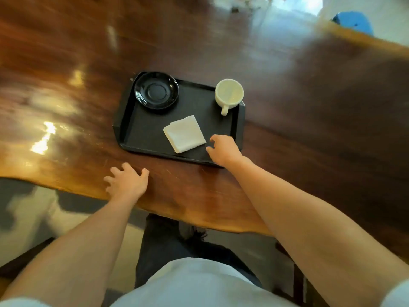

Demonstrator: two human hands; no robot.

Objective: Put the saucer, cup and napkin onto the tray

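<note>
The black tray holds all three items. The glossy black saucer sits at ten o'clock and the cream cup upright at two o'clock, handle toward six. The folded white napkin lies flat near six o'clock.

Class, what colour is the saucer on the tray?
Black and glossy; the saucer shows best in the head view, at the tray's far-left corner.

- Table: dark reddish wood, polished, with glossy glare patches.
- Tray: black, matt, looks like plastic with a finely textured floor.
- Saucer: black, glossy glaze.
- Cup: cream, smooth ceramic look.
- Napkin: white folded paper, matt.
</note>
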